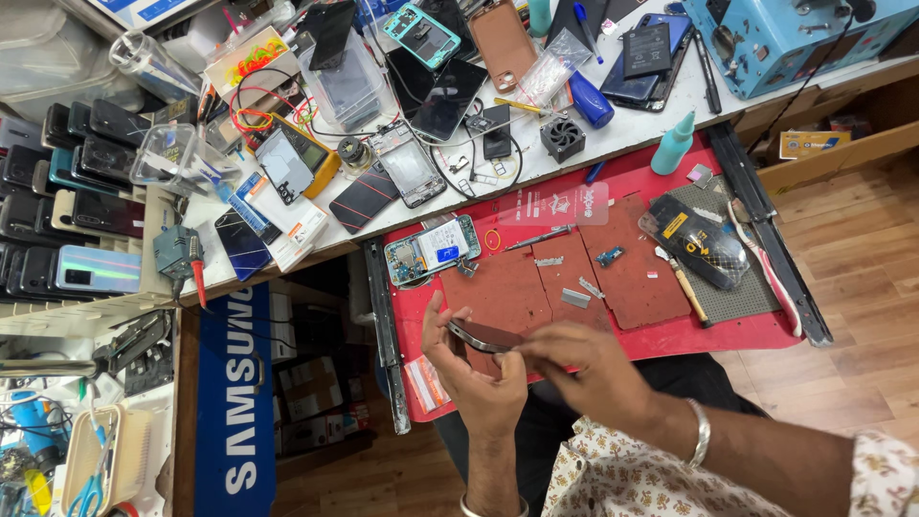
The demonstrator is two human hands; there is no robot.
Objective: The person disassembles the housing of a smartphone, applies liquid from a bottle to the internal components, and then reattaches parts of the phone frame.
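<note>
A dark phone (pixel 483 336) is held edge-on between the two hands, low over the near edge of the red mat (pixel 670 335). The left hand (pixel 479 373) is closed around its lower side, with the thumb and fingers raised along the left end of the phone. The right hand (pixel 584 369) is curled over the right end — its fingertips are pressed on the upper edge, so this hand also has a grip on the phone. A silver bangle (pixel 702 433) is worn on the right wrist. Just beyond the left hand, an opened phone with a blue part inside (pixel 433 250) is laid at the edge of the desk (pixel 613 124). Beyond the right hand, small metal pieces (pixel 575 297) are scattered on the mat, and a teal bottle (pixel 673 145) is placed farther away.
</note>
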